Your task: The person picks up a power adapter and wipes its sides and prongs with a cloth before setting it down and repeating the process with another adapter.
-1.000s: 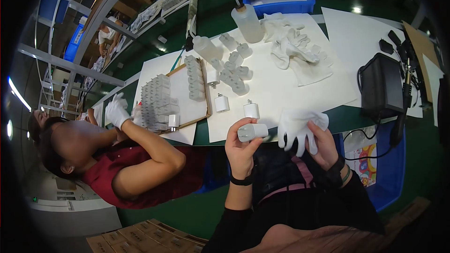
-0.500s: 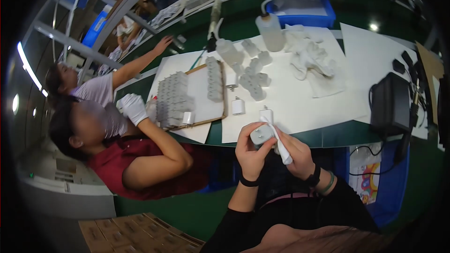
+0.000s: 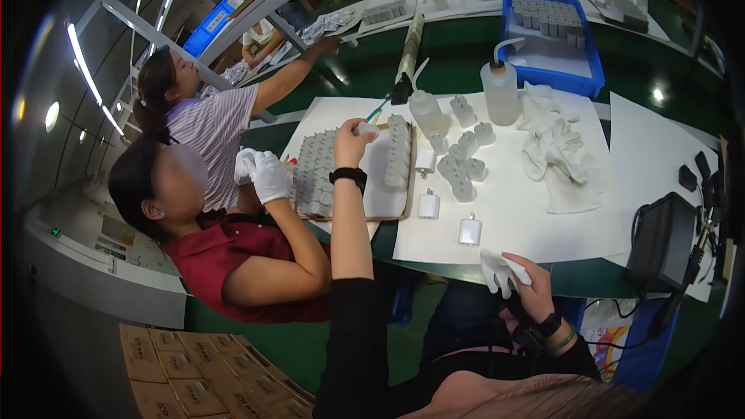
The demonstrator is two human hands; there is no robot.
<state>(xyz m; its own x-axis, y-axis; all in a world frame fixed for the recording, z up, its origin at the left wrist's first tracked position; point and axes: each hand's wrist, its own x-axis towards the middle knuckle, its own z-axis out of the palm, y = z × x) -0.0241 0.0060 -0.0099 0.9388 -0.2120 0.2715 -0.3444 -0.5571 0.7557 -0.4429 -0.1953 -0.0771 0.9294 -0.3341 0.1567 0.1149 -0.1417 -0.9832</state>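
My left hand reaches out over the tray, its fingers closed on a pale plug charger. Rows of similar grey-white chargers fill the tray's left side, and another row lines its right. Near the table's front edge, my right hand grips a crumpled white cloth glove. Three white plug chargers, the nearest one closest to that hand, lie on the white sheet. Several grey-white chargers are loosely grouped behind them.
Two squeeze bottles stand at the back beside white gloves and cloths. A blue bin of chargers is farther back. At right sits a black case with cables. A co-worker's gloved hands are just left of the tray.
My left hand has moved away from my right, forward and left to the tray, carrying the charger. My right hand keeps the glove and has shifted slightly right and nearer. The view has shifted too.
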